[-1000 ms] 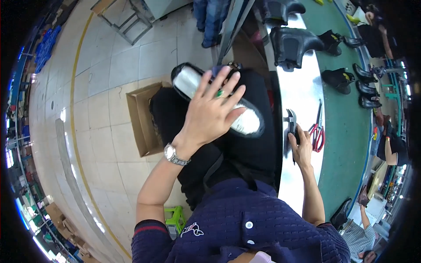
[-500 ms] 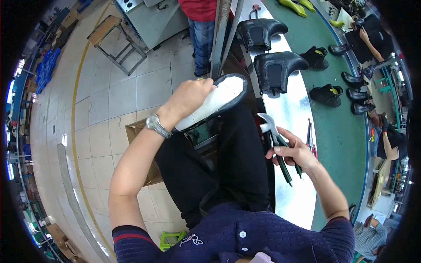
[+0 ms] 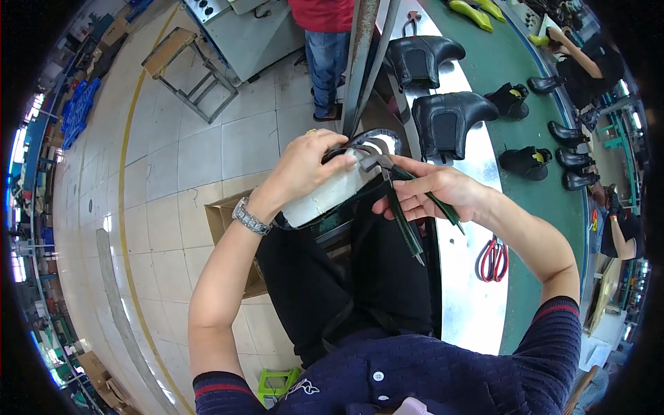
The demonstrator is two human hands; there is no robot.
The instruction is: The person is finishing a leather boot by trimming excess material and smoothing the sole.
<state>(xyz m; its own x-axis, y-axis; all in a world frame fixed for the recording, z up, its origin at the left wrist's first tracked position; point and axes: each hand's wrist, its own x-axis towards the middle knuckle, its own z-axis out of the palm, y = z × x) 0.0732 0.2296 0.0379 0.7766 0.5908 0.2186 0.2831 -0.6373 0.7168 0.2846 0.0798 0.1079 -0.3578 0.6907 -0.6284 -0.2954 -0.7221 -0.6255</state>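
Observation:
A black shoe upper, turned bottom up over my lap, shows its white underside. My left hand grips it along its far left edge, thumb and fingers closed near the end away from me. In my right hand is a pair of lasting pincers with dark green handles and a grey metal head. The handles are spread apart between the fingers. The pincer head lies over the white underside, close to my left thumb; whether its jaws pinch the edge is hard to make out.
To the right runs a shiny metal bench with two black ankle boots and red-handled scissors. Beyond it, a green surface carries more boots. A rusty post stands ahead, near a person in red. An open cardboard box is left of my legs.
My right hand has brought the pincers up and left from over the bench onto the shoe's underside. My left thumb now lies across the underside. The red scissors have come into plain view.

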